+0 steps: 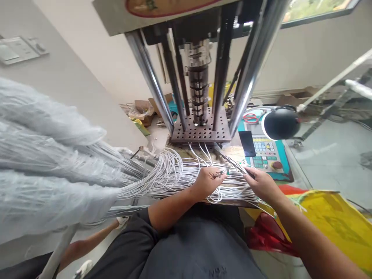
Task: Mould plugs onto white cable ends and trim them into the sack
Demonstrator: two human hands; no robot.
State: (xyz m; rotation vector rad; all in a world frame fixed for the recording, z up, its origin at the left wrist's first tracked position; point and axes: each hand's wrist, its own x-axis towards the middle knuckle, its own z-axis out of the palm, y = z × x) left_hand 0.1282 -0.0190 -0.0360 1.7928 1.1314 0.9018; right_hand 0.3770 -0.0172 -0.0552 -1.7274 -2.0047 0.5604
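My left hand (207, 182) is closed around a small metal piece (217, 174), too small to name, above the white cables (168, 174). A little to the right, my right hand (258, 181) grips the near end of a long, thin metal tool (232, 162). The tool slants up and left to the front edge of the perforated metal plate (200, 133). Several white cables run from under that plate toward my hands. Between my hands shows a small green tip (228, 173).
The machine's steel columns (154, 81) rise ahead. A control panel (269, 155), a phone (247, 143) and a black lamp (281, 122) stand to the right. Plastic-wrapped cable bundles (55, 151) fill the left. A yellow bag (334, 221) lies lower right; another person's leg (87, 240) shows lower left.
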